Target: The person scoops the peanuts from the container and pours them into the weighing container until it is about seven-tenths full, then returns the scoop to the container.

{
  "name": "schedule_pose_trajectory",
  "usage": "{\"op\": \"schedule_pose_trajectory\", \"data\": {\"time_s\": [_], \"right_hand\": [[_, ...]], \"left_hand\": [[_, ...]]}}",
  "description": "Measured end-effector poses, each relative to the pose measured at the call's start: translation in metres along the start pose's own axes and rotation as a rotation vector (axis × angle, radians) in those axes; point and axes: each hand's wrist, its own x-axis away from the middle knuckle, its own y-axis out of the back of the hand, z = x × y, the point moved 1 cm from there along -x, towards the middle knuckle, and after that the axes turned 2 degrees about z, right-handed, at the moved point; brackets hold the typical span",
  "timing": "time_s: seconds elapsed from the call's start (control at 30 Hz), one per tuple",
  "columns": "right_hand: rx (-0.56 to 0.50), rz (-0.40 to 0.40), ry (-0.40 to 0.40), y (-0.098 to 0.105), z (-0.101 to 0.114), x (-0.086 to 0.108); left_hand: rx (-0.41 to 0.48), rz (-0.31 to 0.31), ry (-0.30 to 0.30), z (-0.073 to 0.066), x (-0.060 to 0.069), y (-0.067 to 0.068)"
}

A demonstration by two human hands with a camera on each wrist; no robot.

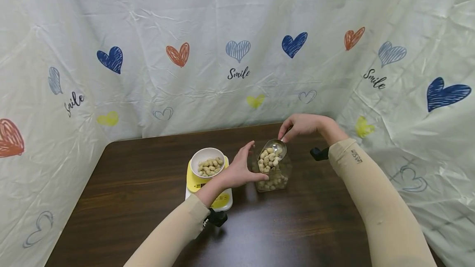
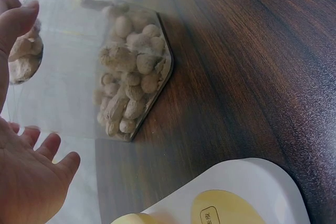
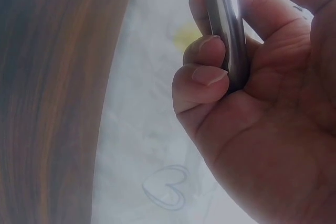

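Note:
A clear plastic container (image 1: 273,183) of unshelled peanuts (image 2: 134,72) stands on the table. My left hand (image 1: 241,171) spans its left side, thumb across the front and fingers toward the back; in the left wrist view the fingertips (image 2: 51,145) are spread along its wall. Pinched in my right hand (image 1: 301,125) is the handle of a metal scoop (image 1: 280,146), its bowl tilted at the container's mouth among the peanuts. The right wrist view shows the fingers curled round that handle (image 3: 227,24). Left of the container, a white bowl (image 1: 195,160) of peanuts sits on a yellow-and-white kitchen scale (image 1: 194,182).
The dark wooden table (image 1: 148,184) meets a white cloth backdrop (image 1: 208,102) with printed hearts at its back and sides. My left forearm (image 1: 168,230) crosses in front of the scale and hides part of it.

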Motion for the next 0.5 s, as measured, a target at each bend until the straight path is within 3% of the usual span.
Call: {"op": "schedule_pose_trajectory", "data": {"time_s": [0.5], "right_hand": [[0.009, -0.018, 0.009, 0.0071, 0.0013, 0.0089]], "left_hand": [[0.002, 0.000, -0.002, 0.0016, -0.0003, -0.0003]]}}
